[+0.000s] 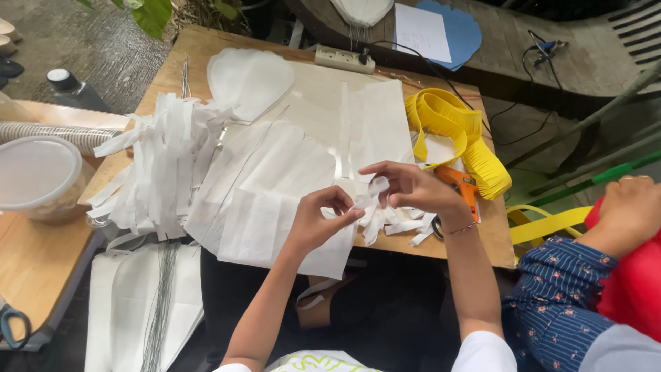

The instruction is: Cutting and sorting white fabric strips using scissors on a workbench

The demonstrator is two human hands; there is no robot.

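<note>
Head view: both hands' fingers (342,215) pinch one white paper strip (370,195) between them.

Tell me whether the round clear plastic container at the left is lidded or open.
Lidded: a translucent white lid covers the round clear plastic container from rim to rim, blurring whatever is inside.

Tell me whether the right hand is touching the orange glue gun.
Cannot tell. In the head view the right hand pinches a white paper strip, and its wrist covers part of the orange glue gun, hiding any gap.
</note>
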